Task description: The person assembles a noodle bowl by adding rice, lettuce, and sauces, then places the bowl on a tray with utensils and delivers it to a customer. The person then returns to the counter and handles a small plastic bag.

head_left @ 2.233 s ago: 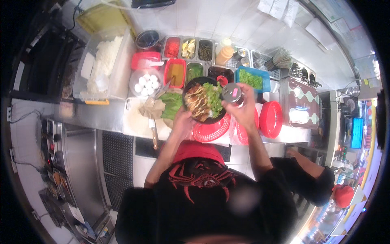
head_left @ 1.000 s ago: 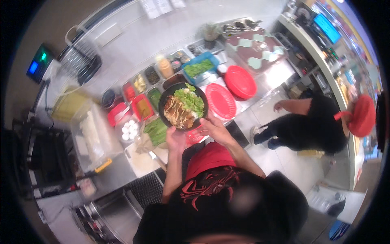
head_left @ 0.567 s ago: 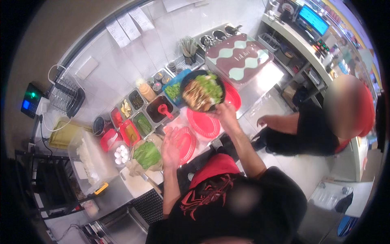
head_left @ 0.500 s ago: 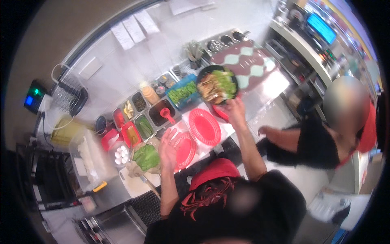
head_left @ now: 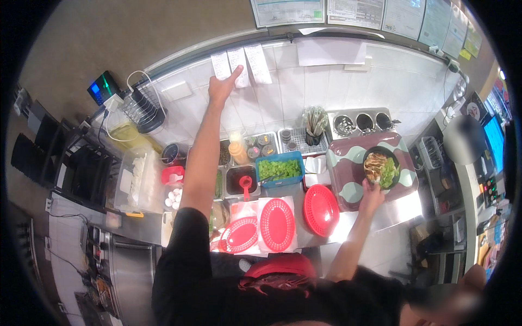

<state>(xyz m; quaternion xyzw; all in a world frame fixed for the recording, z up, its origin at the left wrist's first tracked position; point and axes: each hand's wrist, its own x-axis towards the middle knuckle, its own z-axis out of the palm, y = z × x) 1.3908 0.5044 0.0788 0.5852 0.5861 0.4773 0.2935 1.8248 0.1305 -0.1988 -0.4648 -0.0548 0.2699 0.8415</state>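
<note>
My right hand (head_left: 372, 196) is closed on the near rim of a black bowl (head_left: 397, 157) holding browned, sauced food and green lettuce. The bowl is over a brown tray (head_left: 348, 157) with pale green shapes. My left arm stretches far forward to the wall, where my left hand (head_left: 222, 89) overlaps the lower ends of hanging paper slips (head_left: 258, 64). Its thumb points up across the middle slip; the other fingers are hidden, so any grip is unclear. Red oval baskets (head_left: 277, 224) stand on the counter between my arms, one group (head_left: 321, 211) nearest my right forearm.
A blue tub of chopped greens (head_left: 280, 169), a sauce bottle (head_left: 237, 152) and a dark sauce pan with a red ladle (head_left: 246, 185) line the back. Eggs (head_left: 173, 199) and a clear bin (head_left: 136, 182) are left. Another person (head_left: 467, 282) is at lower right.
My left hand has gone from beside the baskets up to the wall slips. My right hand has carried the bowl rightward over the tray. The view has shifted, and the other person is lower.
</note>
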